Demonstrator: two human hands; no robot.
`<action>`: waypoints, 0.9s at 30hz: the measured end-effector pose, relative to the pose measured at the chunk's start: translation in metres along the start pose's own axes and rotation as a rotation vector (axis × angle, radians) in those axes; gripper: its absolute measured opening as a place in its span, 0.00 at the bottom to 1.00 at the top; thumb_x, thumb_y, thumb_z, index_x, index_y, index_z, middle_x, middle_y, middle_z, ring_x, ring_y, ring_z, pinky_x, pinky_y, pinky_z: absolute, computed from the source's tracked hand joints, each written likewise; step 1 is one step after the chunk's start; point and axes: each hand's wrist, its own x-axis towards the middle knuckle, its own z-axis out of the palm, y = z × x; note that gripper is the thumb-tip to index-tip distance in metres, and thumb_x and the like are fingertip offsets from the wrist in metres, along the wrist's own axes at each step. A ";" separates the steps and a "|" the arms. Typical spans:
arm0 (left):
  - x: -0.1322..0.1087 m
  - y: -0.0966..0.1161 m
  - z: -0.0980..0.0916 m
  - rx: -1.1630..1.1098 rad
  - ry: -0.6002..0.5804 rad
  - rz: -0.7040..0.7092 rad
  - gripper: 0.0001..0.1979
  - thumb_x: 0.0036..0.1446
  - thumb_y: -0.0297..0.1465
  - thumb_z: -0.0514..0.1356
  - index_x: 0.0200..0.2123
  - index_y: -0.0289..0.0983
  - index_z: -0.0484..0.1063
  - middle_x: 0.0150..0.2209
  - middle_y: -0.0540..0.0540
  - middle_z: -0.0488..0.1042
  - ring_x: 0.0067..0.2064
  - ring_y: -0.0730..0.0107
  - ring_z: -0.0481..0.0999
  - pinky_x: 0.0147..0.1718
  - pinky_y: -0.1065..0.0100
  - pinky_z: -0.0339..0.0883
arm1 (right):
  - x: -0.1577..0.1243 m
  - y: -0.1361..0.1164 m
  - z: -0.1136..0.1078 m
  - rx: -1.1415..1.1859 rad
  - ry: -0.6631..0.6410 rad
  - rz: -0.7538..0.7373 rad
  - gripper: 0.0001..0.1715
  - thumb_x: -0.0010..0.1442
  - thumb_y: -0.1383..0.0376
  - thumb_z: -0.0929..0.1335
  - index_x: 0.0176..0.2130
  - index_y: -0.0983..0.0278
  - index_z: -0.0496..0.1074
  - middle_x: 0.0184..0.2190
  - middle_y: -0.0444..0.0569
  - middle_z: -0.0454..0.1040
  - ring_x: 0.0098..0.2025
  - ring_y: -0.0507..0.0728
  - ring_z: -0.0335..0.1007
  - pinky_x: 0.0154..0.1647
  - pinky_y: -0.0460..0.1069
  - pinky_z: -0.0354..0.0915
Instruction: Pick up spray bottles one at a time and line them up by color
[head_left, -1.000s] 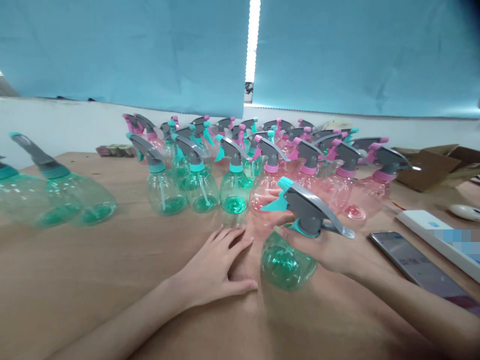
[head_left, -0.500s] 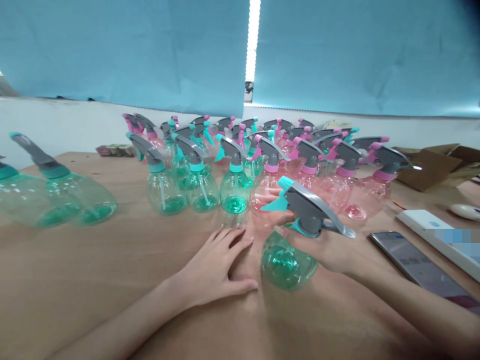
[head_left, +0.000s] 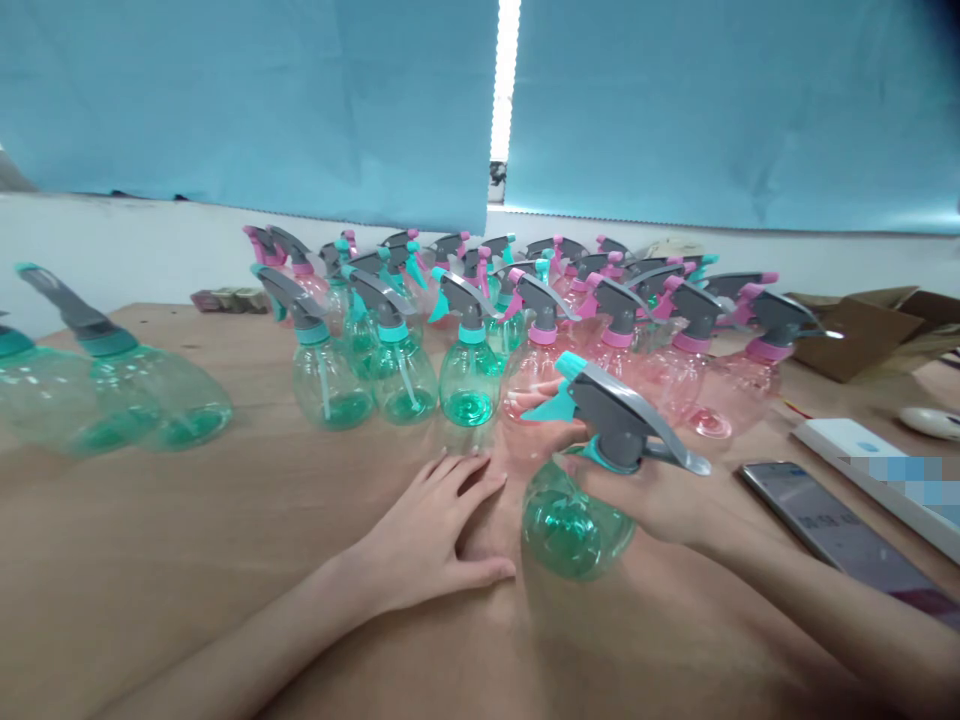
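My right hand is wrapped around a green spray bottle just below its turquoise collar. The bottle leans, its grey head and turquoise trigger tipped over the hand. My left hand lies flat on the wooden table with fingers spread, beside the held bottle and not touching it. Just beyond the left fingertips stands a green spray bottle with a turquoise collar. A pink spray bottle is behind my right fingers, partly covered by them.
Rows of several green and pink spray bottles fill the back. At far left stand green bottles. To the right lie a phone, a white box, a white mouse and an open cardboard box.
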 end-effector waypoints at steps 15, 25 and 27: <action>-0.001 0.000 0.000 -0.011 0.019 0.005 0.39 0.55 0.54 0.58 0.64 0.39 0.57 0.64 0.35 0.57 0.63 0.43 0.55 0.58 0.44 0.51 | -0.002 0.003 -0.001 0.089 -0.046 0.006 0.14 0.47 0.68 0.64 0.35 0.56 0.73 0.29 0.42 0.78 0.32 0.58 0.78 0.39 0.54 0.74; -0.001 0.000 -0.001 -0.019 0.027 0.012 0.39 0.55 0.54 0.58 0.64 0.39 0.56 0.63 0.36 0.58 0.63 0.44 0.56 0.58 0.45 0.51 | 0.001 -0.003 0.000 0.159 -0.099 -0.035 0.26 0.52 0.71 0.64 0.49 0.54 0.72 0.44 0.45 0.79 0.43 0.59 0.78 0.44 0.56 0.75; -0.001 0.000 0.000 -0.021 0.028 0.016 0.40 0.55 0.54 0.58 0.64 0.39 0.56 0.64 0.36 0.57 0.63 0.44 0.56 0.58 0.45 0.51 | 0.001 -0.003 -0.001 0.158 -0.088 -0.047 0.26 0.51 0.72 0.64 0.49 0.53 0.72 0.47 0.45 0.78 0.44 0.59 0.78 0.45 0.56 0.75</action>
